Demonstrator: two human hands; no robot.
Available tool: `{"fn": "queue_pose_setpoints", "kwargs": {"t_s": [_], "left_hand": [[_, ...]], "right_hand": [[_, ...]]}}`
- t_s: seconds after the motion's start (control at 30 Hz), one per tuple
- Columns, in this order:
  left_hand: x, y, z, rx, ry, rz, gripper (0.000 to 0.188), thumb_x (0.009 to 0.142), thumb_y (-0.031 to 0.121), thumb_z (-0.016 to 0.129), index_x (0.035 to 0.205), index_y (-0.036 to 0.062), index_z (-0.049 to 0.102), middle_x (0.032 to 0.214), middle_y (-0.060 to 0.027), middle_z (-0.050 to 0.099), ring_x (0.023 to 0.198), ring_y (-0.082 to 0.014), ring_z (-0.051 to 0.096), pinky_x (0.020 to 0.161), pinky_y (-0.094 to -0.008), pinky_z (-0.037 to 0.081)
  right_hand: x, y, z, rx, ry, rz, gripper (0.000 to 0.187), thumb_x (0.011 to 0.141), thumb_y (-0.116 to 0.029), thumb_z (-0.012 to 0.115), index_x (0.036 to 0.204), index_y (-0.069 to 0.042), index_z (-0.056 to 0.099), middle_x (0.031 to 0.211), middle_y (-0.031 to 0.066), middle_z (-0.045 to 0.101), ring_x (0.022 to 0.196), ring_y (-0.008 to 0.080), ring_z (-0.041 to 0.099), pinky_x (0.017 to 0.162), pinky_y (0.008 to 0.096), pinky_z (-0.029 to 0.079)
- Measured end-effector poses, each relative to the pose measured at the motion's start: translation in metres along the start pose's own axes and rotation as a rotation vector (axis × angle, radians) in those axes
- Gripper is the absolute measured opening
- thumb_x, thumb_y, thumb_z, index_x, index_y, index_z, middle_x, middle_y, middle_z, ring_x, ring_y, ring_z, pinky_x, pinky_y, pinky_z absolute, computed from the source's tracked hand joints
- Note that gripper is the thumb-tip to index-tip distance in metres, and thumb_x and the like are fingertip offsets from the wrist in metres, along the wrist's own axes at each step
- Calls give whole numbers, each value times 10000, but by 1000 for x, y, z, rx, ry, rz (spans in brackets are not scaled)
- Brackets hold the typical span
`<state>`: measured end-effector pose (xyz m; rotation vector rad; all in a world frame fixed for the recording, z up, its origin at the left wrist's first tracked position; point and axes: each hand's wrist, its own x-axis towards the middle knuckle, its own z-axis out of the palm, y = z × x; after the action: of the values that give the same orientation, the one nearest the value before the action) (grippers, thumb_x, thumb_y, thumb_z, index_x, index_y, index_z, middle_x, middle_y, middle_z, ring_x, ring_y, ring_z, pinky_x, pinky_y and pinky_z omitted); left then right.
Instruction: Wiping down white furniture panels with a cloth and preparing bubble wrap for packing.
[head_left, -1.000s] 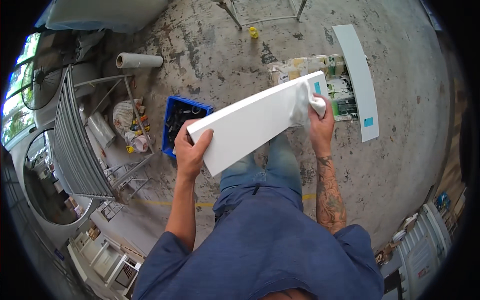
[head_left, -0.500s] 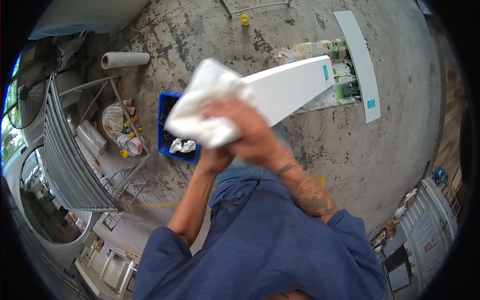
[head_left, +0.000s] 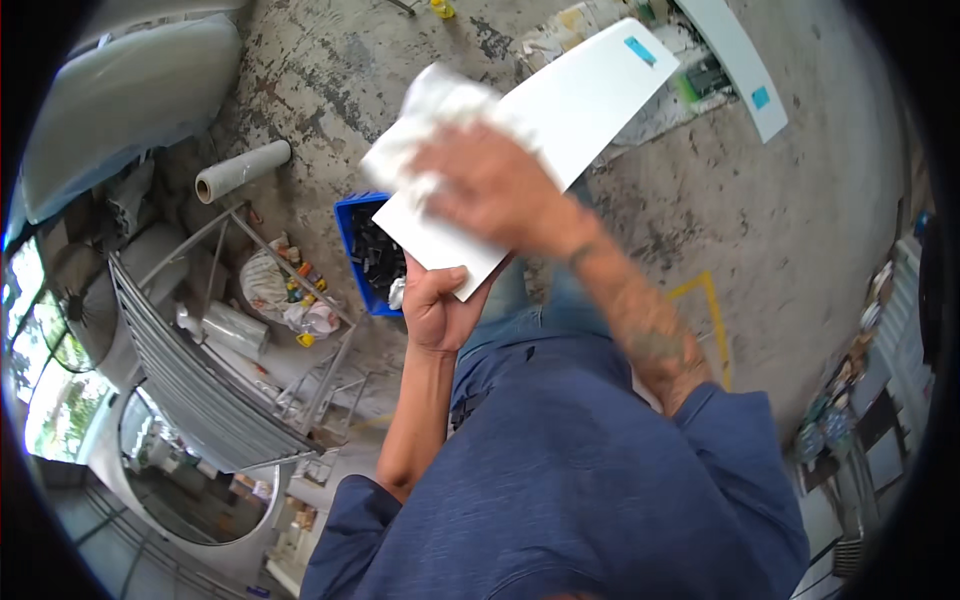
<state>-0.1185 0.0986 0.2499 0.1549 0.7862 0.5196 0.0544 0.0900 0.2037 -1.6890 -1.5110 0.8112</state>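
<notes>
A long white panel with a strip of blue tape at its far end slants up and to the right in front of me. My left hand grips its near end, thumb on top and fingers underneath. On the panel's face, my right hand presses a crumpled white cloth, which spills past the left edge. Motion blurs the right hand and the cloth. Below the panel's left side stands a blue crate of dark pieces, with a bit of white material near its rim.
Another white panel lies far right, beside paint-stained sheeting on the floor. To the left are a plastic film roll, a metal rack, a bag of odds and ends and a covered car part.
The cloth has slid along the panel, baring its near end and my left hand's grip. The panel now tilts more steeply, and my view has turned.
</notes>
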Motion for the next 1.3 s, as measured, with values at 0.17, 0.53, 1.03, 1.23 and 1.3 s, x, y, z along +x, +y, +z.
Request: {"fn": "queue_pose_setpoints", "kwargs": {"t_s": [0.17, 0.53, 1.03, 1.23, 1.3], "left_hand": [[-2, -13, 9, 19, 62, -29, 906, 703, -124, 480, 1537, 105, 212, 1499, -188, 370, 1398, -447, 377, 1143, -696, 276], [-28, -23, 64, 146, 174, 31, 917, 722, -79, 528, 1552, 99, 182, 1525, -208, 350, 1419, -468, 338, 1138, -718, 245], [-30, -48, 103, 206, 112, 97, 900, 754, -137, 552, 1533, 142, 195, 1473, -165, 388, 1322, -378, 489, 1083, -585, 433], [-23, -49, 120, 292, -14, 170, 917, 850, -98, 534, 1574, 181, 47, 1487, -202, 350, 1312, -420, 488, 974, -610, 533], [-18, -45, 125, 459, 117, 159, 863, 907, -51, 553, 1571, 180, 52, 1473, -200, 369, 1285, -401, 515, 943, -602, 557]], "right_hand": [[-28, 164, -58, -208, 263, 297, 441, 983, -388, 541, 1288, -82, 626, 1395, 132, 581, 1378, 360, 442, 1143, 457, 345], [-6, 27, -28, 234, 102, -180, 358, 946, -340, 572, 1194, -109, 689, 1095, 111, 698, 1085, 276, 640, 1025, 428, 440], [6, 33, -119, 501, -320, 39, 348, 935, -310, 638, 1188, -85, 713, 1027, 96, 730, 931, 193, 681, 842, 338, 529], [-13, 80, -136, 494, -226, 121, 357, 972, -314, 644, 1264, -112, 681, 1210, 84, 673, 1122, 189, 621, 975, 320, 492], [-18, 75, -131, 493, -182, 104, 359, 975, -305, 645, 1278, -116, 672, 1241, 89, 657, 1161, 196, 605, 1000, 325, 481]]}}
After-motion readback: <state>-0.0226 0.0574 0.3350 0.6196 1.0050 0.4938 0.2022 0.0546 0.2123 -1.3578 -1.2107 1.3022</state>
